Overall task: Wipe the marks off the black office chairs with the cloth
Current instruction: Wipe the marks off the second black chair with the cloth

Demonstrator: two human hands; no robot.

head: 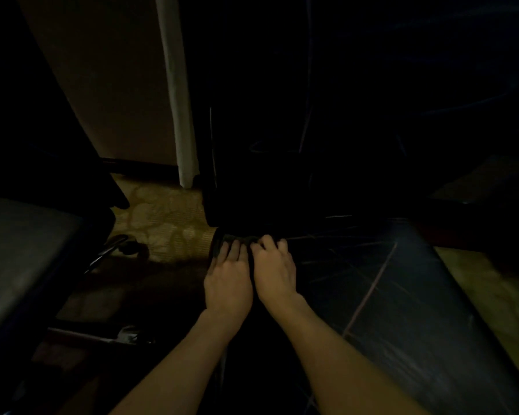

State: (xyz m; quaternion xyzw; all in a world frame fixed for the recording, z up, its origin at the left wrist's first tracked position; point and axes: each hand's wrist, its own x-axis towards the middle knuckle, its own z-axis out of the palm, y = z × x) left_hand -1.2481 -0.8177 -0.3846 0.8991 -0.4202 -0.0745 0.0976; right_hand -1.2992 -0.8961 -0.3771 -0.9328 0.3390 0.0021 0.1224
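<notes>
Dim room, centre of the frame: left hand (228, 283) and right hand (274, 272) side by side, both set on a dark, crumpled cloth (237, 239) at the far left edge of a black office chair (402, 310). Left fingers laid fairly flat over the fabric; right fingers bent, knuckles raised, tips pressed into the folds. Whether either grip actually clasps the cloth, impossible to tell in the gloom. Bare forearms reaching up from the bottom edge.

Chair surface smooth and slightly glossy, leather-like, crossed by thin pale scratches or marks, with one long pinkish seam line running diagonally toward lower centre. Broad rounded cushion filling the right half of the frame.

At left, blurred grey padded seat of a second chair (21, 265), its chrome base leg and black caster (129, 247) resting on patterned beige carpet (168, 223). Upper left, tan flat panel (108, 85) edged by a pale vertical strip (177, 100). Upper right lost in darkness, faint cable-like lines only.
</notes>
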